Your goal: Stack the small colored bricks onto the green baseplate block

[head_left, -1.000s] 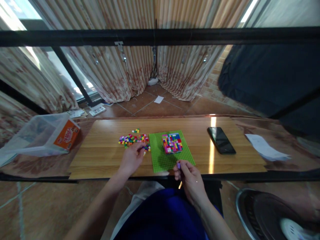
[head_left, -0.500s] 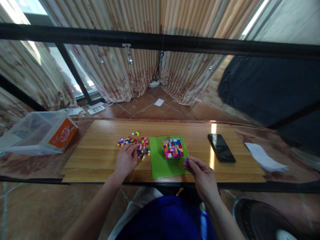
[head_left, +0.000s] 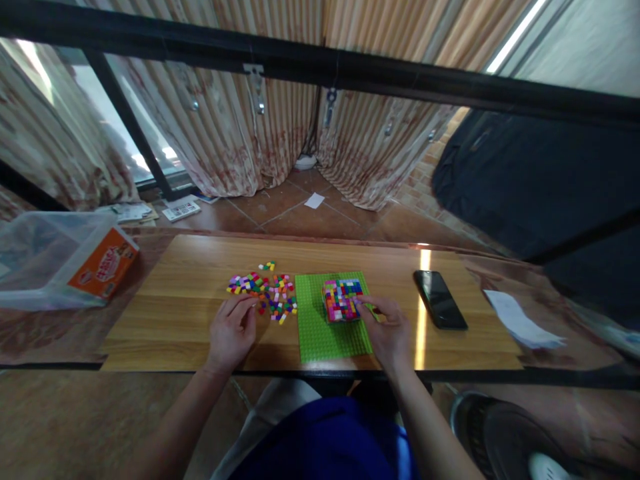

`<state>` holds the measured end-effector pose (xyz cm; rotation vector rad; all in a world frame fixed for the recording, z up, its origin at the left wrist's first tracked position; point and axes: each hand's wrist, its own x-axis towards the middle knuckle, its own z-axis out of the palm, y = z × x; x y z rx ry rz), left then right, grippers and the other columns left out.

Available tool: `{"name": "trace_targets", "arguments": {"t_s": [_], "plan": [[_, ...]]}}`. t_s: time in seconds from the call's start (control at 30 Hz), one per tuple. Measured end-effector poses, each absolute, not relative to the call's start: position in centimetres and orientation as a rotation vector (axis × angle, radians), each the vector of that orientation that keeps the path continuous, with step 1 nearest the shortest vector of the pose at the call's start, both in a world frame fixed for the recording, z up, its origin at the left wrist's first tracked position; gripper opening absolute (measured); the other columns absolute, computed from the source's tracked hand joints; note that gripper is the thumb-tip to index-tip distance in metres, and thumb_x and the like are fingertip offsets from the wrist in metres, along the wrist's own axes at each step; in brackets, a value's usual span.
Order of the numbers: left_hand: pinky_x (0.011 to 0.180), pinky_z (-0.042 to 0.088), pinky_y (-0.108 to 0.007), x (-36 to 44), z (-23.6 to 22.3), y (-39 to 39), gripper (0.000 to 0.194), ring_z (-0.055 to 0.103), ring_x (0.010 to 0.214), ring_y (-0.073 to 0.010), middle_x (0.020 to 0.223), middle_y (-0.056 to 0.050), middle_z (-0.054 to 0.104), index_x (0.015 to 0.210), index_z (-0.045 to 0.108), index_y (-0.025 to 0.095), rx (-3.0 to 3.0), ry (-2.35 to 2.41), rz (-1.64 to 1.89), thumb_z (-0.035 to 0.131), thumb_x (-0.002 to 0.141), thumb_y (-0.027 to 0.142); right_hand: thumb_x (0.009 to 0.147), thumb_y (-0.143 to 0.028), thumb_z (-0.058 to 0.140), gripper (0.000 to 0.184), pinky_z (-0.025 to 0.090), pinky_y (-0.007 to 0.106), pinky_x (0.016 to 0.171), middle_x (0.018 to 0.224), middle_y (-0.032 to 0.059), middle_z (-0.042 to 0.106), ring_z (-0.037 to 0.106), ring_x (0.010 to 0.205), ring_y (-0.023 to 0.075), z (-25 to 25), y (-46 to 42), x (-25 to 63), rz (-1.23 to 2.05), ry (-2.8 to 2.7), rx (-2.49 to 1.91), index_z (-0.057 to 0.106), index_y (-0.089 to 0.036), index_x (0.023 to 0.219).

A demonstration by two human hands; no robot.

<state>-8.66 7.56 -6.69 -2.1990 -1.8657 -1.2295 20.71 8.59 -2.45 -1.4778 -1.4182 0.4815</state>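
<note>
A square block of many small coloured building bricks (head_left: 341, 307) stands on a green studded baseplate (head_left: 313, 337). My right hand (head_left: 390, 332) is at the block's right side, its fingertips pinching a small purple brick (head_left: 357, 302) over the top. My left hand (head_left: 231, 333) is left of the baseplate, at the near edge of a pile of loose bricks (head_left: 250, 283). Its thumb and fingers are pinched together; what lies between them is too small to make out. More loose bricks lie between that hand and the baseplate.
A black phone (head_left: 440, 300) lies on the wooden board (head_left: 165, 313), right of the baseplate. White paper (head_left: 523, 320) lies farther right. A clear plastic bin (head_left: 45, 260) with an orange label stands at the left. A dark horizontal bar (head_left: 370, 63) crosses in front of curtains.
My right hand has moved left and slightly up, bringing the purple brick from beside the baseplate to the block. My left hand has drawn back left from the loose bricks. The view has shifted slightly.
</note>
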Motion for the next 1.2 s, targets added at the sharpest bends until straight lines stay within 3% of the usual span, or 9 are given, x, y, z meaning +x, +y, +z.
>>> {"name": "trace_targets", "arguments": {"t_s": [0.37,0.63,0.87,1.2], "plan": [[0.092,0.050,-0.034,-8.4,-6.5,7.7,0.018,0.062,0.098,-0.0195,0.101,-0.008,0.068,0.095,0.066,0.018,-2.226,-1.911,-1.251,0.049,0.087,0.020,0.077,-0.030,0.066,0.014,0.044,0.040,0.085,0.087,0.0031,0.070,0.053,0.093,0.0219,-3.7,10.8,20.0,0.559,-1.529,-1.406,0.074,-0.028,0.088],[0.093,0.051,-0.035,-8.5,-6.8,7.8,0.020,0.063,0.098,-0.0195,0.101,-0.008,0.068,0.094,0.067,0.018,-2.234,-1.949,-1.249,0.048,0.088,0.022,0.073,-0.028,0.067,0.015,0.043,0.043,0.089,0.087,0.0024,0.070,0.057,0.091,0.0205,-4.1,11.8,20.3,0.658,-1.410,-1.404,0.074,-0.026,0.087],[0.092,0.051,-0.034,-8.4,-6.6,7.8,0.020,0.063,0.098,-0.0191,0.101,-0.007,0.068,0.094,0.067,0.019,-2.223,-1.976,-1.254,0.049,0.087,0.023,0.065,-0.026,0.072,0.021,0.051,0.036,0.080,0.095,0.0038,0.070,0.063,0.088,0.0185,-5.2,12.3,20.0,0.972,-1.114,-1.322,0.070,-0.020,0.086],[0.093,0.052,-0.035,-8.3,-6.8,7.8,0.020,0.063,0.098,-0.0192,0.101,-0.008,0.068,0.093,0.067,0.019,-2.220,-1.995,-1.267,0.048,0.087,0.022,0.066,-0.025,0.069,0.022,0.052,0.035,0.076,0.092,0.0047,0.069,0.062,0.085,0.0183,-5.1,12.2,19.7,0.955,-1.132,-1.339,0.070,-0.019,0.087]]}}
